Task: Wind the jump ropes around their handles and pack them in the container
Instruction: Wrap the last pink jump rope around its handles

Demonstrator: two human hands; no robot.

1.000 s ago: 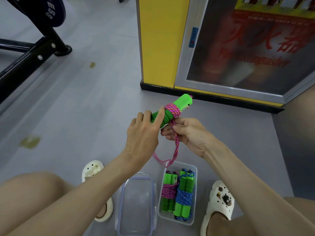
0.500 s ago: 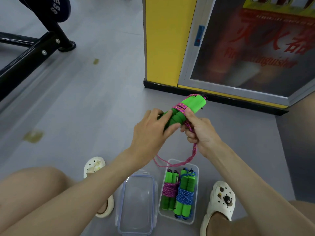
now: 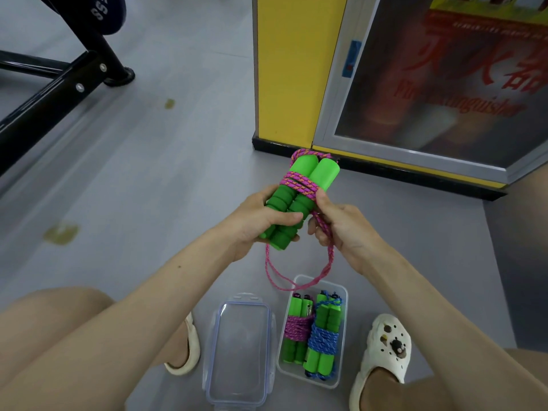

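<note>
My left hand (image 3: 261, 221) grips two green jump-rope handles (image 3: 299, 197) held side by side, pointing up and away. Several turns of pink rope (image 3: 296, 183) are wound round their middle. My right hand (image 3: 341, 229) pinches the loose pink rope just beside the handles; the slack hangs as a loop (image 3: 299, 277) down to the container. The clear plastic container (image 3: 344, 295) stands on the floor between my feet. Inside it lie a pink-wound rope bundle (image 3: 296, 330) and a blue-wound rope bundle (image 3: 323, 342).
The container's clear lid (image 3: 240, 351) lies on the floor left of it. My white clogs (image 3: 385, 348) flank both. A yellow pillar (image 3: 284, 69) and a glass-fronted cabinet (image 3: 444, 84) stand ahead; a black equipment frame (image 3: 59, 84) is at the far left.
The handles have turned so both now show side by side. My right hand has carried the rope round them, adding a turn, and the hanging loop has grown shorter.
</note>
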